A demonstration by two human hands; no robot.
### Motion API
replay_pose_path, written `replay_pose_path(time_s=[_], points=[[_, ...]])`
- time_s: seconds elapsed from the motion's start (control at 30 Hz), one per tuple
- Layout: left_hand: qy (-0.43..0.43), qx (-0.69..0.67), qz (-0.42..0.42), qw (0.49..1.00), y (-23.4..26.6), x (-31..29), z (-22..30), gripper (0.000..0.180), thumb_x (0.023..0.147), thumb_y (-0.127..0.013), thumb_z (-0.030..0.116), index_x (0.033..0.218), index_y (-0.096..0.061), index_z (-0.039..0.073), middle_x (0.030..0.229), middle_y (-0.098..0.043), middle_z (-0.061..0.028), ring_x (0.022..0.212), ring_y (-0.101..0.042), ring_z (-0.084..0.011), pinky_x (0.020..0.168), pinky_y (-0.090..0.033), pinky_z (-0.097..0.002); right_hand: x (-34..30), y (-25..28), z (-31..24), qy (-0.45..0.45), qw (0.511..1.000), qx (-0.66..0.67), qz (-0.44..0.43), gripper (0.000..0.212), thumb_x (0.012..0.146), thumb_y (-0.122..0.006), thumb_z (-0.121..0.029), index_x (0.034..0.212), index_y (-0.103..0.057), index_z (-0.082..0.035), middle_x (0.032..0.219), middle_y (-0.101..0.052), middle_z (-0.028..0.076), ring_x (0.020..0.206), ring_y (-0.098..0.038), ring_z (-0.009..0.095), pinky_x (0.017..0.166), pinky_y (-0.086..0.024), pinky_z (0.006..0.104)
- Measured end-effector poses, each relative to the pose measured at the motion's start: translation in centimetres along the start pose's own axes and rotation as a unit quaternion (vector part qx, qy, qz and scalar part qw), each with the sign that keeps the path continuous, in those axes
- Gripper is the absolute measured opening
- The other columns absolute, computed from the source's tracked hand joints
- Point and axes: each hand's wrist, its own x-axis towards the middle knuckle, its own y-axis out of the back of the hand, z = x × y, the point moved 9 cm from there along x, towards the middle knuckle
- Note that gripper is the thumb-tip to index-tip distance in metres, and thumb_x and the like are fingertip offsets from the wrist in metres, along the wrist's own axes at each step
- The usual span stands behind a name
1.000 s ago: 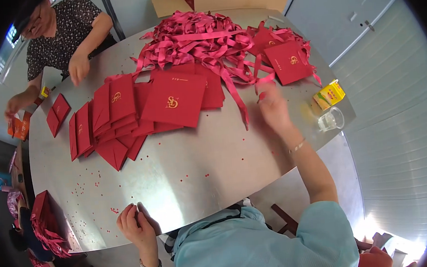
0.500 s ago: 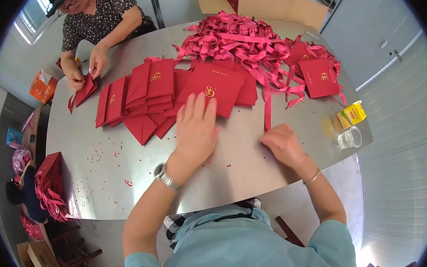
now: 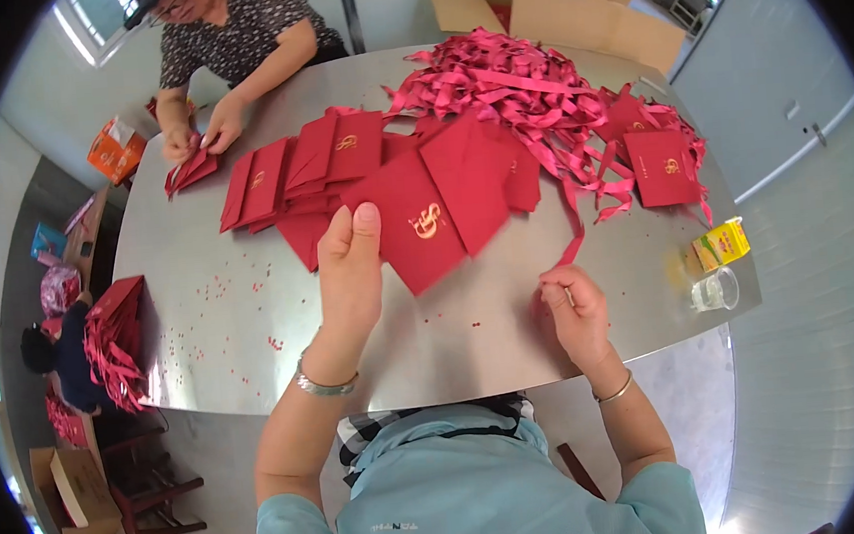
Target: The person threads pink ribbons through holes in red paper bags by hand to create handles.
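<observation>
My left hand [image 3: 351, 283] grips the lower left edge of a flat red paper bag [image 3: 406, 230] with a gold emblem, thumb on top. The bag is lifted and tilted over the near side of the heap. My right hand [image 3: 580, 320] is closed, thumb and fingers pinching the end of a red ribbon [image 3: 575, 230]. That ribbon runs back to a large tangled pile of ribbons [image 3: 507, 75] at the far side. Stacks of flat red bags [image 3: 343, 151] lie left of the held one. More bags [image 3: 662, 173] rest on ribbons at the right.
On the metal table [image 3: 403, 344], small red dots lie scattered. At the right edge stand a yellow drink carton [image 3: 721, 244] and a clear cup [image 3: 716, 290]. Across the table a co-worker [image 3: 239, 41] handles a red bag. Open cardboard boxes [image 3: 568, 15] stand behind; ribboned bags [image 3: 115, 342] are at left.
My left hand, flat on the bag before, now grips its edge and has raised and tilted it toward me. My right hand has turned, drawing the ribbon end slightly. The view has shifted.
</observation>
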Motion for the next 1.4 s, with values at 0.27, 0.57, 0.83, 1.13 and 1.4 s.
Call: replay_pose_path(time_s=[0.27,0.57,0.83,1.13,1.4], points=[[0.189,0.095,-0.145,0.967,4.2,-4.8,-1.6,0.027,0.100,-0.052,0.021,0.104,-0.064,-0.003,0.091,-0.068,-0.0040,0.079,-0.060,-0.0090,0.072,-0.050,-0.0267,1.2,-3.8,-4.1,-0.001,0.987,0.158,-0.031,0.008,0.095,-0.055,0.002,0.100,-0.061,0.000,0.092,-0.059,0.004,0.078,-0.053,0.010,0.071,-0.044,0.0215],[-0.040,0.454,-0.188,0.870,4.3,-7.5,-3.5,0.024,0.088,-0.064,0.023,0.097,-0.064,0.000,0.089,-0.066,-0.0188,0.084,-0.062,-0.0365,0.074,-0.050,-0.0428,-3.6,-16.0,-5.3,0.114,0.972,-0.115,-0.173,0.011,0.082,-0.064,-0.001,0.093,-0.065,-0.003,0.085,-0.063,0.011,0.075,-0.062,0.030,0.066,-0.050,0.0380],[-0.081,0.523,-0.063,0.846,5.8,-11.9,-2.4,0.032,0.075,-0.073,0.012,0.104,-0.064,0.003,0.095,-0.058,-0.0145,0.090,-0.055,-0.0336,0.080,-0.048,-0.0418,-5.4,-16.4,-7.4,0.227,0.941,-0.177,-0.176,0.014,0.081,-0.065,0.000,0.094,-0.066,-0.004,0.086,-0.064,0.012,0.079,-0.062,0.030,0.068,-0.050,0.0384],[0.198,0.321,-0.125,0.918,7.7,-11.2,-5.6,0.024,0.084,-0.061,0.009,0.104,-0.065,-0.003,0.094,-0.068,-0.0219,0.089,-0.065,-0.0375,0.080,-0.051,-0.0420,-5.1,-15.8,-6.5,0.180,0.960,-0.165,-0.139,0.020,0.077,-0.068,0.000,0.095,-0.065,-0.005,0.084,-0.062,0.009,0.074,-0.061,0.026,0.066,-0.049,0.0352],[0.226,0.189,-0.154,0.943,6.9,-11.2,-7.2,0.022,0.084,-0.060,0.008,0.103,-0.066,-0.002,0.091,-0.068,-0.0189,0.087,-0.066,-0.0293,0.080,-0.051,-0.0354,-2.5,-16.8,-9.0,0.154,0.969,-0.112,-0.159,0.018,0.075,-0.071,-0.001,0.092,-0.065,-0.005,0.082,-0.060,0.009,0.074,-0.060,0.026,0.063,-0.049,0.0350]])
